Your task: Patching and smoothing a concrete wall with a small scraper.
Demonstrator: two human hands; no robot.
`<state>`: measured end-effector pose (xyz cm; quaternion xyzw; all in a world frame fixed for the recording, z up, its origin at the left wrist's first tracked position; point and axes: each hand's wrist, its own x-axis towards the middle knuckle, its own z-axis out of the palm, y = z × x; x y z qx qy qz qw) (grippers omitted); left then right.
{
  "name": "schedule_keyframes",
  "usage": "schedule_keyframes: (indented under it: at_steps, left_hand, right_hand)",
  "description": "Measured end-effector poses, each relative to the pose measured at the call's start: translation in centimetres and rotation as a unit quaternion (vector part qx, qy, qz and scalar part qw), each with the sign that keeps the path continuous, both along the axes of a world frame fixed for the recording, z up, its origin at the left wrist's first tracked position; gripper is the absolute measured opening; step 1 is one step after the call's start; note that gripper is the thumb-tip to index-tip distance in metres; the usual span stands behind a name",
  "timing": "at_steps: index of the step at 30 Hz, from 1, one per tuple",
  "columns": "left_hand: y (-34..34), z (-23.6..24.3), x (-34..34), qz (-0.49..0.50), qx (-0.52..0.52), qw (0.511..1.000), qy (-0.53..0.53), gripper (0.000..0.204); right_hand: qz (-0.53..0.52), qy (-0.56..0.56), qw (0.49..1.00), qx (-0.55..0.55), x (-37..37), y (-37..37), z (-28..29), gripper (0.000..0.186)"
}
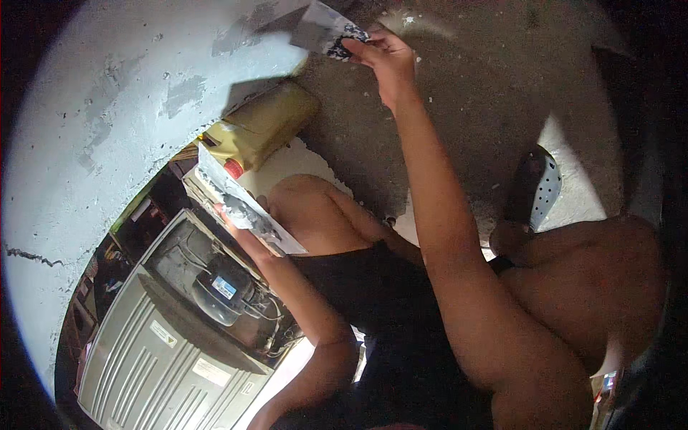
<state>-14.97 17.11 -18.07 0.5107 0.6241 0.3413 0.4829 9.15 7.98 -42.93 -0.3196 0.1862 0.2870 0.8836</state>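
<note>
My right hand (pixel 387 61) is raised at the top, thumb and fingers pinching a flat, thin scraper (pixel 316 25). Black and white smears cover the scraper's held end, and its far end reaches over to the wall. Lower on the left, my left hand (pixel 242 233) grips a flat white board (pixel 276 231) from its left side; some of the fingers are hidden. A lump of white paste (pixel 240 209) lies on the board, close to my thumb or fingertips. The pale wall (pixel 154 61) has grey patches, chips and a dark crack.
A yellow jerrycan (pixel 276 122) with a red cap (pixel 233 168) lies by the wall's foot. At lower left stands the grey back of a refrigerator (pixel 172 344) with an exposed compressor (pixel 221 287). A white perforated clog (pixel 547 190) is on the concrete floor (pixel 502 86) at right.
</note>
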Motion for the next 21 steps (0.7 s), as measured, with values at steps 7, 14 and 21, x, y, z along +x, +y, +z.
schedule_keyframes:
  at_steps: [7, 14, 21]
  left_hand:
    - [0.5, 0.8, -1.6, -0.102, -0.065, 0.993, -0.016, 0.034]
    - [-2.3, 0.7, 2.9, 0.017, -0.022, 0.998, 0.049, 0.03]
    - [-1.0, 0.6, 1.4, -0.067, -0.031, 0.997, 0.018, 0.023]
  right_hand:
    - [0.053, -0.106, 0.993, 0.028, 0.9, 3.9, 5.9, 0.027]
    - [0.013, -0.062, 0.989, -0.137, 0.0, 1.6, -1.1, 0.03]
    - [0.041, 0.01, 0.999, -0.009, -0.1, -0.2, -1.5, 0.032]
